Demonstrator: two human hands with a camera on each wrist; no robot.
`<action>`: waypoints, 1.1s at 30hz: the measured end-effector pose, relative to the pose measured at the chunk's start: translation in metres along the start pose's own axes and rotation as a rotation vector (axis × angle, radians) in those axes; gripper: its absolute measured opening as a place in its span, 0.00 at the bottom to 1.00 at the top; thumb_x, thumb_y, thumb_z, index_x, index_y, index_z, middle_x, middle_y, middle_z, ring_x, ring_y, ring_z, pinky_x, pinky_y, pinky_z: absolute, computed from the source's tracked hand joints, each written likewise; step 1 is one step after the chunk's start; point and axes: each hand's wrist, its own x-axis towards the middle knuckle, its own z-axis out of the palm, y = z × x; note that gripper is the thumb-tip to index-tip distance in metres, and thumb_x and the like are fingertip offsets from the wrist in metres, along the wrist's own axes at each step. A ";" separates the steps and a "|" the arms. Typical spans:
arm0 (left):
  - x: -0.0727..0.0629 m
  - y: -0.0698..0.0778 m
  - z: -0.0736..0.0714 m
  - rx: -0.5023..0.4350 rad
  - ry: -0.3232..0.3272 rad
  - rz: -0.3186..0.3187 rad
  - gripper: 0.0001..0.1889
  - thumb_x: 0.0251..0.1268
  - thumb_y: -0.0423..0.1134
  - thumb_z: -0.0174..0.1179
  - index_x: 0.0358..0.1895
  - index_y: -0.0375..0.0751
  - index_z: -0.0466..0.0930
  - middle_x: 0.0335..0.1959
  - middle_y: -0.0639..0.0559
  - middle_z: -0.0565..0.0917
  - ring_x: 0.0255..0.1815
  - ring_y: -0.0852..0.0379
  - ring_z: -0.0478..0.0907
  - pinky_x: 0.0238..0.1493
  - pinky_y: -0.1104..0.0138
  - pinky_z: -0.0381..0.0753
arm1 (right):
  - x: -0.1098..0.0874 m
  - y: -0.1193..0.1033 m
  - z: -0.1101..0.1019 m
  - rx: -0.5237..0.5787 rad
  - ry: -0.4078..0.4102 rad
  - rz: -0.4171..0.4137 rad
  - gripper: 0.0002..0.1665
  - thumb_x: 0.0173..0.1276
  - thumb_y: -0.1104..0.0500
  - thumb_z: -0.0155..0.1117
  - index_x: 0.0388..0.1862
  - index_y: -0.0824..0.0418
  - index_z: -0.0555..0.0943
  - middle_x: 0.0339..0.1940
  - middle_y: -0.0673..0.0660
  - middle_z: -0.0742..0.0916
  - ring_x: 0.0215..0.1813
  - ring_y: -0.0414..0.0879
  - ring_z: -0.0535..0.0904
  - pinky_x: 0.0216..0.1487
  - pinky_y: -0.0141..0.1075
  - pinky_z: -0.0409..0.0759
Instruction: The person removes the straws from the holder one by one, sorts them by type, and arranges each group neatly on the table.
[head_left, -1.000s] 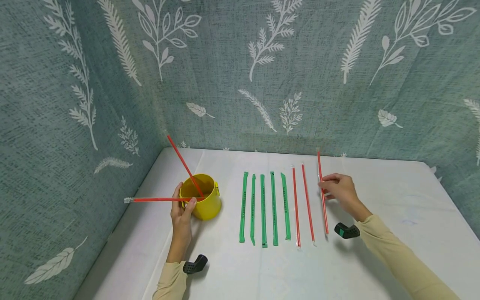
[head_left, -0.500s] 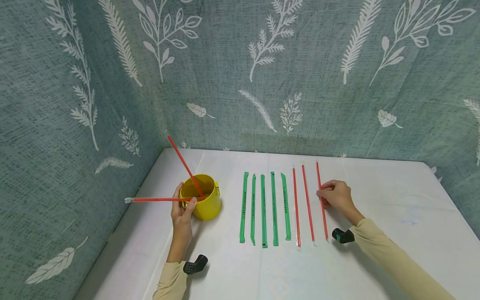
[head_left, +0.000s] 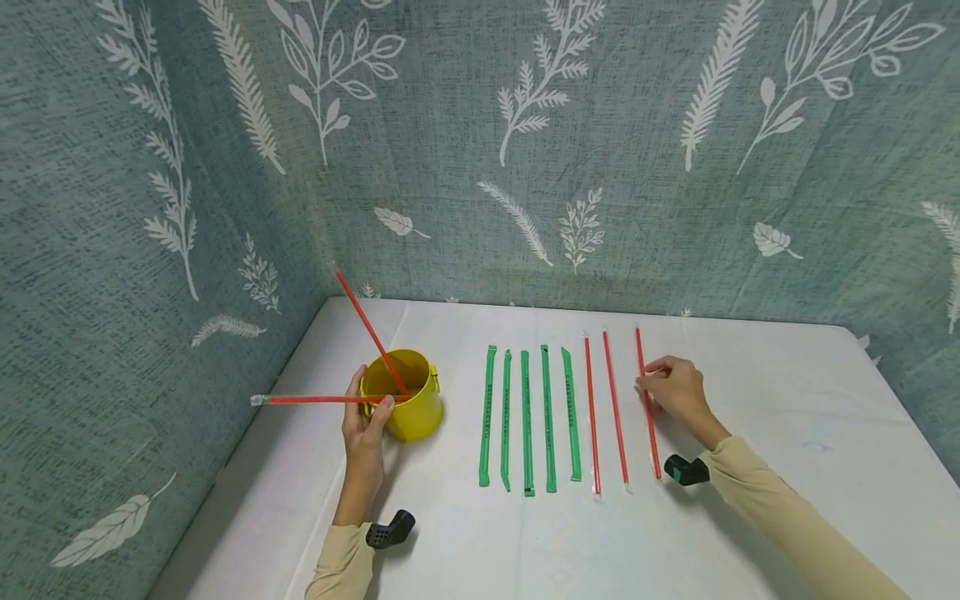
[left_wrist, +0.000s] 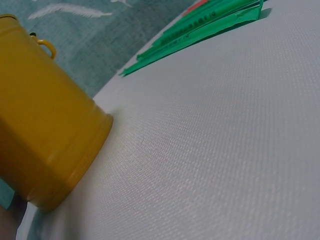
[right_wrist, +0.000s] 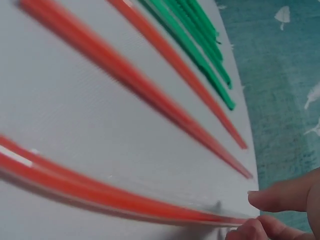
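Observation:
My left hand (head_left: 363, 442) grips a small yellow bucket (head_left: 423, 417) at its left side, thumb near the rim. One clear-wrapped red straw (head_left: 315, 400) lies level between thumb and fingers, its inner end over the bucket's mouth. Another red straw (head_left: 363, 317) leans out of the bucket toward the back left. At the right end of a row, my right hand (head_left: 678, 392) pinches a red straw (head_left: 651, 433) lying on the table. In the right wrist view, that straw (right_wrist: 125, 195) reaches the fingertips, the thumb a little above; whether the thumb touches it is hard to tell.
Left of the right hand lie two more red straws (head_left: 617, 408). Beyond them runs a row of several green-wrapped straws (head_left: 527, 425), roughly parallel. A white cloth (head_left: 465, 533) covers the table, and a patterned green curtain (head_left: 450, 167) hangs along its back and left edges.
My right hand has lowered the red straw and drawn it toward me, level with the row, then shifted it slightly right. The left hand and bucket have stayed put.

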 end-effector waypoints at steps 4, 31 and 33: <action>-0.001 0.001 0.001 0.005 0.003 0.006 0.32 0.65 0.34 0.52 0.72 0.50 0.58 0.67 0.50 0.63 0.68 0.54 0.58 0.63 0.75 0.62 | 0.001 -0.006 -0.003 0.039 -0.010 0.007 0.18 0.62 0.61 0.63 0.47 0.72 0.77 0.25 0.57 0.78 0.19 0.45 0.72 0.18 0.36 0.74; -0.001 0.001 0.001 0.017 0.001 -0.020 0.32 0.67 0.33 0.52 0.73 0.53 0.56 0.68 0.54 0.63 0.69 0.57 0.58 0.64 0.75 0.61 | -0.026 -0.097 0.027 0.263 -0.163 -0.193 0.12 0.64 0.61 0.64 0.45 0.65 0.79 0.35 0.59 0.81 0.35 0.58 0.80 0.33 0.46 0.82; -0.002 0.000 0.001 0.021 0.001 -0.018 0.32 0.67 0.33 0.52 0.73 0.51 0.56 0.68 0.53 0.63 0.69 0.57 0.58 0.64 0.75 0.61 | -0.027 -0.104 0.031 0.278 -0.176 -0.209 0.12 0.63 0.61 0.64 0.44 0.64 0.79 0.35 0.59 0.81 0.35 0.58 0.79 0.32 0.45 0.82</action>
